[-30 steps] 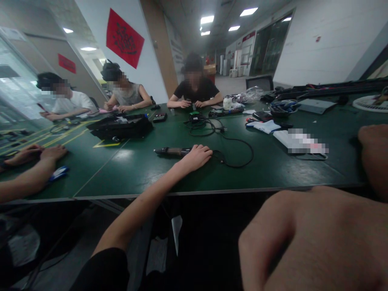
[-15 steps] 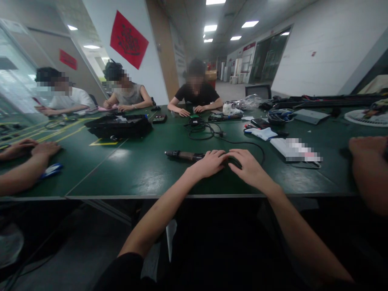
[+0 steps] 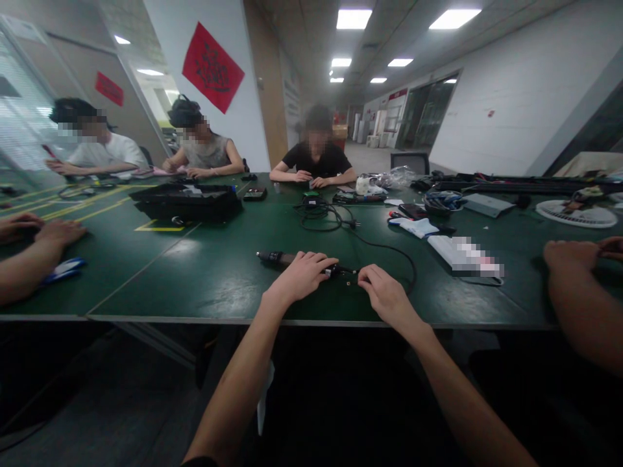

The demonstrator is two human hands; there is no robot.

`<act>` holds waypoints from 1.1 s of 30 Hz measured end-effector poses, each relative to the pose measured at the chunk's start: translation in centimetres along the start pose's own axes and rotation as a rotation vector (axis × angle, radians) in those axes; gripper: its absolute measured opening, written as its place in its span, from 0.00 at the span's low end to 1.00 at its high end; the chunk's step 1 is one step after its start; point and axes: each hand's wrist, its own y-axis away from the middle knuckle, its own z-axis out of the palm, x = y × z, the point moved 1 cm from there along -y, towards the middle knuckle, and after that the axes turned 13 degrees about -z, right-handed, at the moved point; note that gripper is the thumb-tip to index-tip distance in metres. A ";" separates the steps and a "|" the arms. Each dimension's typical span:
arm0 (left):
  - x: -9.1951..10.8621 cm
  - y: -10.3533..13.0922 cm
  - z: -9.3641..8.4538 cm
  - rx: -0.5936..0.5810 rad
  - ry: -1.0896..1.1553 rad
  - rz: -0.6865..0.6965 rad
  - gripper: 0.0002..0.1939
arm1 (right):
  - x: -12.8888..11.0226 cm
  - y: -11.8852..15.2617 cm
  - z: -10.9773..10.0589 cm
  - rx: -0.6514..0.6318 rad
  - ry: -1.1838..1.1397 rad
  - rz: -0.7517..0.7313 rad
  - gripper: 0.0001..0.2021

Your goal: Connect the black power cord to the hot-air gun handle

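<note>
Left hand [image 3: 304, 274] and right hand [image 3: 385, 295] are working apart on the near side of the green table [image 3: 214, 275]. Left is lying over the dark pen-like tool [image 3: 276, 258], touching it; how tightly the fingers are gripping, can't tell. Tool is resting flat, tip pointing left, tail facing right. Right fingertips are bunching together just right of the tail, by the black cord [image 3: 384, 247]; whether they're pinching it, can't tell. Cord is curving right, then running far. Small pale bit [image 3: 348, 283] is sitting between the hands, too small to identify.

Handling well, my judgement: left should be keeping the tool steady against the table; right should be working close to the tail, not tugging the loose run.

Versus half a second ago: hands were meeting over the tail; now left is sitting further left along the tool, right is sitting slightly nearer, a gap is showing, tool is staying roughly put.
</note>
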 end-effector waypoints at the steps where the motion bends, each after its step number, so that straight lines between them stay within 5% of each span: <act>1: -0.1 0.2 -0.1 -0.007 0.018 -0.006 0.23 | -0.5 0.0 0.1 0.006 -0.044 0.037 0.07; 6: -0.1 0.8 -0.1 -0.009 0.070 -0.070 0.20 | -1.8 -0.5 0.9 0.039 -0.322 0.143 0.08; 16: 4.7 1.1 1.8 0.172 -0.013 -0.143 0.15 | 0.4 -1.2 1.3 -0.001 -0.244 -0.018 0.05; 23: 4.1 1.0 1.5 0.162 -0.049 -0.099 0.08 | 0.1 -0.5 1.1 0.054 -0.142 -0.065 0.06; 33: 4.3 1.0 1.5 0.155 -0.068 -0.090 0.07 | -0.2 -0.4 1.4 0.033 -0.149 0.069 0.06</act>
